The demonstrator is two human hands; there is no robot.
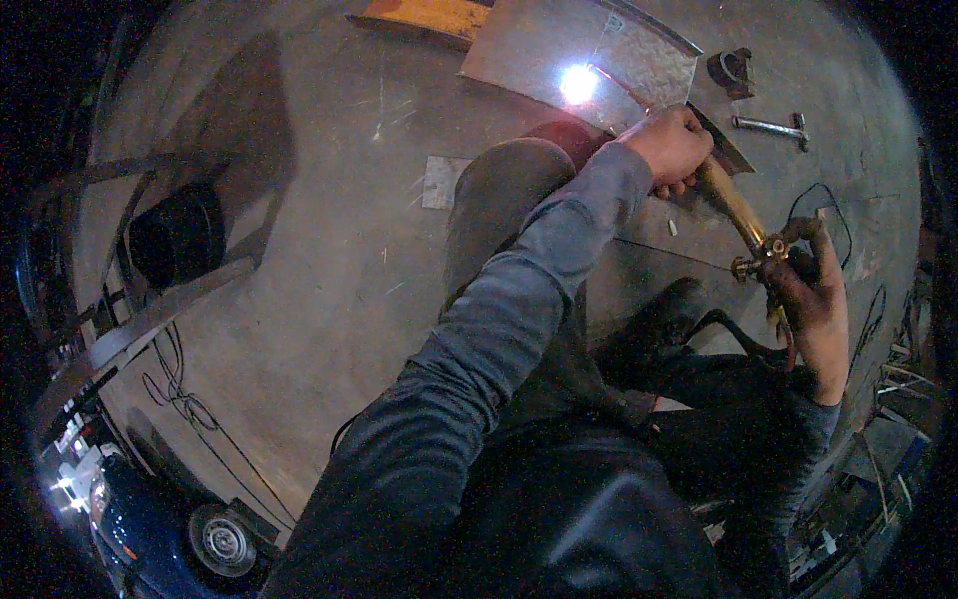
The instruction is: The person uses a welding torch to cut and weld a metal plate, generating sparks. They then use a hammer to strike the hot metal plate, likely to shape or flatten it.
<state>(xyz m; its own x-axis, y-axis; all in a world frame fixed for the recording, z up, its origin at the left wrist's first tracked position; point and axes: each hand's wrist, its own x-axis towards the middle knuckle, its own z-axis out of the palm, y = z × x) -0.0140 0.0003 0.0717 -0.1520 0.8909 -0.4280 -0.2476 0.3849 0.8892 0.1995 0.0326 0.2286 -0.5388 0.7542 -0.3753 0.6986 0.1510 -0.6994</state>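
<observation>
A brass cutting torch point(733, 210) runs diagonally from my right hand toward a bright white glow point(579, 83) at its tip, on a grey metal plate point(519, 45). My left hand point(671, 150) is closed around the upper part of the torch. My right hand point(818, 295) holds the torch's lower end, fingers at its brass valve knobs point(773, 250). A hose hangs below that hand. The torch's tip is largely lost in the glare.
An orange steel section point(419, 20) lies beside the plate. A dark clamp-like part point(729, 73) and a steel tool point(768, 128) lie right. At left are a black cylinder point(175, 240), curved metal bars, coiled cables point(180, 389) and a dark blue car point(140, 529).
</observation>
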